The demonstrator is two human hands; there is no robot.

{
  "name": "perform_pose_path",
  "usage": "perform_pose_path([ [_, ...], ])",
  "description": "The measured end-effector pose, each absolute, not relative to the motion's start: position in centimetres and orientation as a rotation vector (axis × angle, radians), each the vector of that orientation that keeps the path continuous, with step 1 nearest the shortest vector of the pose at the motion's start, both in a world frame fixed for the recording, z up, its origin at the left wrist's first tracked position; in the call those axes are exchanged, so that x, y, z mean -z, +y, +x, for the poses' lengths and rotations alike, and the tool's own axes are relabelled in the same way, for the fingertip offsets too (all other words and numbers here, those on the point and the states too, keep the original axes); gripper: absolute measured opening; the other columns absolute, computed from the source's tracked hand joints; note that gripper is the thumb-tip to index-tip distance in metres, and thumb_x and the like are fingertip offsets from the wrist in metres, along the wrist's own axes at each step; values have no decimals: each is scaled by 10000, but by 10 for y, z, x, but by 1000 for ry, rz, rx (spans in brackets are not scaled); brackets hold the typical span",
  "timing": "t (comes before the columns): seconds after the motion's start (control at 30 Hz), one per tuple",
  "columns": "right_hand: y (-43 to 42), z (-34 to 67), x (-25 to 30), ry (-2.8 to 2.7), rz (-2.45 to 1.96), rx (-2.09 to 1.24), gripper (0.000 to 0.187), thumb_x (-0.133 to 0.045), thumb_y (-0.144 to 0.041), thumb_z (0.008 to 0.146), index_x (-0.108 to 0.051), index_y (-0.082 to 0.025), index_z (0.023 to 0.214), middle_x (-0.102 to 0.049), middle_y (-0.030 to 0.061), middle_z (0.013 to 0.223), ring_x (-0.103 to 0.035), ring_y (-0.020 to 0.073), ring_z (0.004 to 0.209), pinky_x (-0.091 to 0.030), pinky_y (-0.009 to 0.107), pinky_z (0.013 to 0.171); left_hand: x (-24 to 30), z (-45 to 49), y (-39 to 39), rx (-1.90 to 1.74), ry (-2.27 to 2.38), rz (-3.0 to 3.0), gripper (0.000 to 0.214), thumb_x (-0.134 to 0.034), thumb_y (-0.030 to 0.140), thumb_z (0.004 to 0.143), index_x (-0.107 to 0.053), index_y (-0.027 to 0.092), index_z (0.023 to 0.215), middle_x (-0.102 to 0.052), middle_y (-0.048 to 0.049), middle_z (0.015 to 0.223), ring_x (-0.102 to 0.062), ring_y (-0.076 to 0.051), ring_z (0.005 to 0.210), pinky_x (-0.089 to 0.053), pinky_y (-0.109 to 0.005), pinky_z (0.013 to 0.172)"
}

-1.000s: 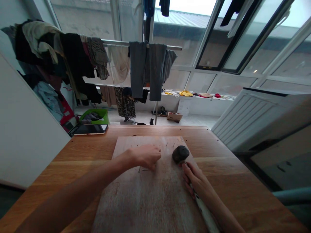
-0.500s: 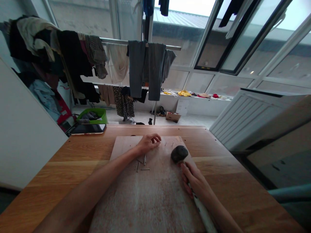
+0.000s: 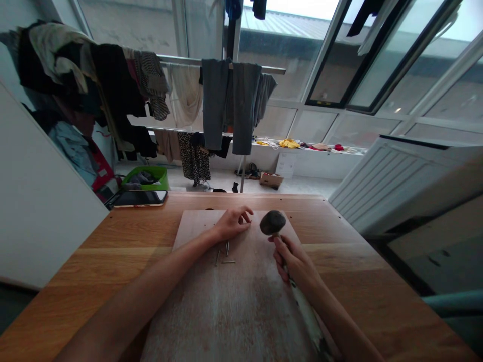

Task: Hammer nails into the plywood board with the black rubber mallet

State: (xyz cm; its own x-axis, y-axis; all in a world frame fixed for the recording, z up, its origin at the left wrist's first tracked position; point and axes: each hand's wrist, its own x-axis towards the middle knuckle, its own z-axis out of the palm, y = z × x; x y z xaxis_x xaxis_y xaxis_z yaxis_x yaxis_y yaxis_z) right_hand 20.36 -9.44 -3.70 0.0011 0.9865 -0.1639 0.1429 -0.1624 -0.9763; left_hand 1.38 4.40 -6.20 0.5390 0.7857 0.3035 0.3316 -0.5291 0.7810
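In the head view, the right hand [image 3: 292,259] has its fingers clamped round the handle of the mallet [image 3: 272,222], whose dark head is over the far right part of the board [image 3: 226,311]. The board lies on the counter [image 3: 350,286]. The left hand [image 3: 234,222] is at the board's far part, fingers bent; whether their tips pinch anything I cannot tell. Loose nails [image 3: 228,262] lie on the board near the left wrist. A phone [image 3: 140,198] lies at the counter's far left corner

The right hand [image 3: 292,259] grips a mallet [image 3: 272,222], the left hand [image 3: 231,224] near nails [image 3: 228,262].
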Motion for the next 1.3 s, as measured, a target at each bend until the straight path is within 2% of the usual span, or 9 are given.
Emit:
perform_pose_path([
  [0.23, -68, 178, 12, -1274, -1327, -1273, 503, -540, -684, 827, -500, -207, 984, -442, -125, 551, -398, 56, 295, -293, 187, 265, 61, 15, 43, -896, 873, 2104, 354, -658, 80, 733, -667, 141, 1082, -724, -4, 769, -567, -99, 590, -431, -203, 574],
  [0.37, -66, 174, 19, -1290, -1402, -1278, 470, -536, -682, 815, -475, -222, 885, -448, -115, 561, -415, 58, 319, -326, 189, 264, 61, 14, 43, -909, 852, 2080, 389, -648, 43, 708, -666, 143, 1084, -722, 5, 767, -581, -94, 584, -438, -199, 576],
  [0.57, -65, 171, 24, -1309, -1426, -1241, 445, -539, -665, 824, -468, -226, 849, -450, -114, 548, -430, 58, 313, -308, 181, 265, 64, 16, 44, -886, 846, 2078, 383, -630, 32, 703, -651, 150, 1067, -709, 7, 802, -584, -93, 586, -451, -206, 587],
  [0.77, -80, 179, 15, -1254, -1400, -1321, 528, -543, -714, 800, -487, -219, 973, -430, -129, 556, -389, 52, 295, -300, 182, 254, 53, -1, 44, -843, 865, 2155, 289, -703, 127, 693, -641, 139, 975, -610, -39, 989, -547, -80, 621, -461, -221, 593],
  [0.9, -98, 188, 20, -1295, -1521, -1383, 540, -529, -739, 793, -508, -217, 931, -425, -121, 556, -403, 50, 297, -290, 173, 252, 22, -31, 32, -460, 640, 2404, 137, -620, 108, 738, -639, 167, 861, -576, -9, 863, -577, -138, 771, -457, -240, 688],
  [0.97, -105, 189, 24, -1352, -1584, -1374, 516, -511, -726, 806, -498, -217, 884, -436, -112, 558, -402, 44, 307, -290, 165, 264, 7, -42, 22, -177, 605, 2568, 165, -640, 134, 722, -654, 185, 879, -577, -24, 920, -570, -169, 828, -442, -267, 717],
  [1.07, -110, 188, 28, -1395, -1620, -1341, 476, -479, -695, 835, -485, -221, 882, -445, -106, 558, -396, 46, 314, -290, 166, 272, -8, -47, 10, 108, 707, 2692, 225, -678, 186, 705, -667, 207, 929, -572, -41, 956, -555, -199, 830, -414, -287, 677],
  [1.3, -109, 189, 33, -1355, -1570, -1355, 479, -476, -693, 840, -470, -222, 927, -448, -110, 577, -386, 44, 310, -284, 167, 272, -14, -40, 4, 247, 653, 2743, 140, -776, 252, 703, -690, 187, 792, -599, -41, 929, -552, -177, 777, -387, -274, 635],
])
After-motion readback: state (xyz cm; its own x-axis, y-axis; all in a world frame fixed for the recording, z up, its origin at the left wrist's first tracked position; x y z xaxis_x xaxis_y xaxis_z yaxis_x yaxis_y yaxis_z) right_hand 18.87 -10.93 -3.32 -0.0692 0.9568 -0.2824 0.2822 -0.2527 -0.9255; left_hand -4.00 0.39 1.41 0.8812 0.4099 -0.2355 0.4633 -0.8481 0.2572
